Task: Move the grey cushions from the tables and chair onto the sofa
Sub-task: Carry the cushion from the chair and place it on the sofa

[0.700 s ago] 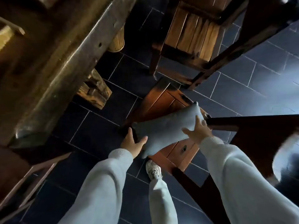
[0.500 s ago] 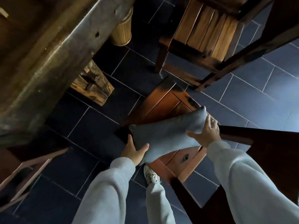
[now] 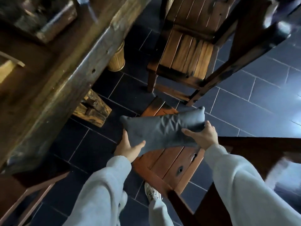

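I hold a grey cushion (image 3: 161, 128) with both hands, lifted above the seat of a reddish wooden chair (image 3: 169, 162). My left hand (image 3: 127, 148) grips its lower left corner from below, thumb on top. My right hand (image 3: 203, 134) clasps its right end, fingers wrapped over the top edge. The cushion lies nearly level, tilted slightly up to the right. No sofa shows in this view.
A heavy dark wooden table (image 3: 53, 70) fills the left side, its block foot (image 3: 92, 110) on the dark tiled floor. A second slatted wooden chair (image 3: 187, 53) stands ahead. A wicker basket (image 3: 117, 57) sits by the table. A dark chair back (image 3: 254, 154) rises at right.
The cushion has risen off the chair seat and swung more level. Both hands kept their grip, and more of the seat shows beneath it.
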`<state>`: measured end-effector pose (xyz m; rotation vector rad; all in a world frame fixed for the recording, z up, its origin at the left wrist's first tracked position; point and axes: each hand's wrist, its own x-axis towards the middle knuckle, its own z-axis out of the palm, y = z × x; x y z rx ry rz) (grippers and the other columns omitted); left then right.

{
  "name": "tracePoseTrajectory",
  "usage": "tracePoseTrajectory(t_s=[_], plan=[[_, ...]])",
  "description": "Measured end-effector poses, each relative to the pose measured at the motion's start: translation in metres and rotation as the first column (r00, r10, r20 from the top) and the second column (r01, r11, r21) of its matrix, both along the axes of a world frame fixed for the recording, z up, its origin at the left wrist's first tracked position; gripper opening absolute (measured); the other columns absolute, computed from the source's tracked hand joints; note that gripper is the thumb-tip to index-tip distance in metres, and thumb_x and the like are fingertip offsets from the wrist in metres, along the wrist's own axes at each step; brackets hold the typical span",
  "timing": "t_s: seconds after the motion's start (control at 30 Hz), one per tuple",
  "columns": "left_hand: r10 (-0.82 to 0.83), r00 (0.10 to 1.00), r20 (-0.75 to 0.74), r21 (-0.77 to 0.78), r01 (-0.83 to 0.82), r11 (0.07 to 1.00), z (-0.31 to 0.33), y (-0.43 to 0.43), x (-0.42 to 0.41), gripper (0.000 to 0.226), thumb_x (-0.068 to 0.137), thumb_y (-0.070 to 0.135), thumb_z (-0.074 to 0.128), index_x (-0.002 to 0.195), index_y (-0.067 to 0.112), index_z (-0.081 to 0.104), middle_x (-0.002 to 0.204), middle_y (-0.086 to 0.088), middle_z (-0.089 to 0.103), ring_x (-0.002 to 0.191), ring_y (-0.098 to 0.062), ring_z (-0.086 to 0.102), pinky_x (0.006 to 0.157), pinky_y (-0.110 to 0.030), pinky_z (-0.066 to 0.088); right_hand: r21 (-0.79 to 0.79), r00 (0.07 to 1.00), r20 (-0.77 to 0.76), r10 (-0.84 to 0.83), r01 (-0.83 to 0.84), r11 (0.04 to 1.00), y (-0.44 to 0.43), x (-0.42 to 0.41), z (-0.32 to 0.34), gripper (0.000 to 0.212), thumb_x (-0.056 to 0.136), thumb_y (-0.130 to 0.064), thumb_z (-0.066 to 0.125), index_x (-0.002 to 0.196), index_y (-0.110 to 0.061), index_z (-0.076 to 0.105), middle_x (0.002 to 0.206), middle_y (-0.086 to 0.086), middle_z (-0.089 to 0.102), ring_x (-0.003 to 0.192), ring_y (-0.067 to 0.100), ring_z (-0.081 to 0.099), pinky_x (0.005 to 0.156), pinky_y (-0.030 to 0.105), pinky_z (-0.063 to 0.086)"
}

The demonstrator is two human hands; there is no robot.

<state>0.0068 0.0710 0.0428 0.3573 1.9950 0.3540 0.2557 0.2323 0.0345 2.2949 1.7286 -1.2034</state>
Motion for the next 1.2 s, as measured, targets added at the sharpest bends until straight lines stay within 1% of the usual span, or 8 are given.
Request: tracePoseTrajectory(t_s=[0.23,0.43,0.63,0.77,0.83,0.93,1.07,1.2], plan=[[-0.098,0.982,-0.164,0.292,0.143,0.946,0.150,0.074,-0.036,0.101,0.085,0.061,0.068,0.162,0.038,0.007,0.167,-0.003,0.030,0.147,-0.035,0.037,0.116,-0.051,0.032,0.299,0.971,-0.168,-0.170,0.215,0.930,0.023,-0.005,0.155,0.057,0.065,-0.062,0.088,0.090,-0.014,0.070,0.100,0.014,0.070,0.096,0.030,0.066,0.080,0.036,0.053],[-0.196,0.961,-0.194,0.546,0.272,0.792,0.309,0.095,-0.025,0.100,0.085,0.057,0.071,0.162,0.038,0.010,0.165,-0.001,0.033,0.147,-0.032,0.038,0.116,-0.044,0.030,0.499,0.919,-0.270,-0.287,0.389,0.774,-0.016,0.028,0.318,0.087,0.061,-0.070,0.086,0.122,-0.012,0.064,0.126,0.013,0.054,0.123,0.030,0.051,0.111,0.046,0.046],[-0.400,0.881,-0.252,0.692,0.453,0.562,0.445,0.090,0.050,0.093,0.083,0.057,0.073,0.159,0.038,0.023,0.160,-0.003,0.043,0.142,-0.031,0.045,0.115,-0.041,0.034,0.558,0.802,-0.432,-0.412,0.597,0.577,-0.112,0.117,0.450,0.099,0.043,-0.077,0.085,0.116,-0.016,0.055,0.111,0.006,0.070,0.103,0.025,0.068,0.093,0.045,0.058],[-0.521,0.809,-0.272,0.789,0.497,0.360,0.520,0.052,0.147,0.091,0.084,0.051,0.076,0.159,0.035,0.027,0.164,-0.003,0.035,0.145,-0.031,0.040,0.118,-0.039,0.029,0.639,0.700,-0.485,-0.524,0.693,0.335,-0.216,0.196,0.522,0.088,0.041,-0.073,0.086,0.106,-0.022,0.055,0.102,0.000,0.071,0.090,0.017,0.069,0.077,0.032,0.058],[-0.560,0.793,-0.241,0.833,0.465,0.301,0.538,0.036,0.187,0.086,0.085,0.042,0.079,0.157,0.032,0.033,0.160,-0.002,0.038,0.143,-0.028,0.040,0.110,-0.032,0.030,0.655,0.676,-0.467,-0.570,0.698,0.291,-0.257,0.224,0.547,0.095,0.042,-0.074,0.085,0.113,-0.015,0.061,0.103,0.002,0.073,0.092,0.019,0.071,0.081,0.035,0.059],[-0.726,0.666,-0.171,0.878,0.437,0.194,0.565,-0.027,0.273,0.084,0.085,0.028,0.081,0.156,0.028,0.036,0.149,-0.002,0.049,0.139,-0.027,0.046,0.107,-0.027,0.030,0.674,0.547,-0.505,-0.668,0.733,0.090,-0.370,0.281,0.576,0.096,0.043,-0.074,0.087,0.116,-0.018,0.058,0.104,-0.001,0.072,0.095,0.020,0.070,0.089,0.037,0.059],[-0.820,0.513,-0.252,0.851,0.521,0.065,0.581,-0.115,0.364,0.091,0.072,0.054,0.074,0.153,0.034,0.037,0.145,-0.010,0.058,0.130,-0.037,0.056,0.114,-0.049,0.040,0.676,0.409,-0.512,-0.756,0.734,-0.061,-0.510,0.336,0.594,0.094,0.043,-0.075,0.088,0.118,-0.022,0.065,0.104,-0.003,0.074,0.095,0.017,0.070,0.087,0.030,0.057],[-0.860,0.387,-0.333,0.818,0.572,-0.060,0.589,-0.230,0.447,0.091,0.066,0.064,0.066,0.150,0.041,0.037,0.139,-0.003,0.064,0.125,-0.035,0.059,0.108,-0.043,0.043,0.691,0.284,-0.534,-0.796,0.690,-0.217,-0.662,0.375,0.603,0.087,0.047,-0.073,0.088,0.113,-0.026,0.058,0.094,-0.016,0.064,0.082,0.001,0.061,0.070,0.016,0.048]])
